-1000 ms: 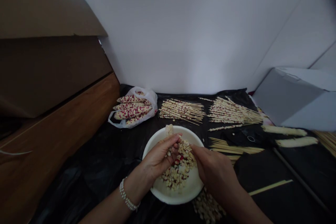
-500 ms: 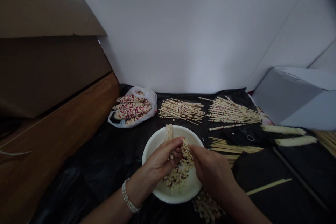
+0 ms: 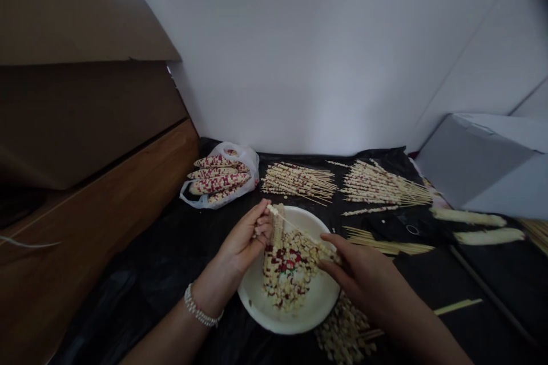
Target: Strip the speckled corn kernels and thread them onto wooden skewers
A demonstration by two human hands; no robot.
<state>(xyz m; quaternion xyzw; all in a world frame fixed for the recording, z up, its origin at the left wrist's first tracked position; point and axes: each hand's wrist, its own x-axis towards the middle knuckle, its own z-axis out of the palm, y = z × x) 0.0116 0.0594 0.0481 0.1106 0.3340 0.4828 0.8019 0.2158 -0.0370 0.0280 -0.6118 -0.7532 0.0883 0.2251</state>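
A white bowl (image 3: 295, 325) holds loose cream and dark red corn kernels (image 3: 286, 296) and a partly stripped corn cob (image 3: 277, 234). My left hand (image 3: 246, 236) is over the bowl's left rim, pinching pale corn kernels at its fingertips, with more tucked under the curled fingers. From those fingertips a thin bamboo skewer (image 3: 291, 223) slants down towards my right hand (image 3: 355, 271). That hand is closed on the skewer over the right rim, and threaded kernels (image 3: 322, 250) show by its thumb and fingers. The skewer's far end is hard to make out.
Behind the bowl lie two piles of kernel-threaded skewers (image 3: 295, 181) (image 3: 377, 185) and a plastic bag (image 3: 248, 162) of speckled cobs. Bare skewers (image 3: 385, 242) and two pale cobs (image 3: 488, 236) lie right. More kernels (image 3: 342, 331) are in front. A cardboard box (image 3: 85, 120) stands left.
My hands have moved apart, left hand to the left and up, right hand to the right. The skewer between them and more of the kernels in the bowl now show.
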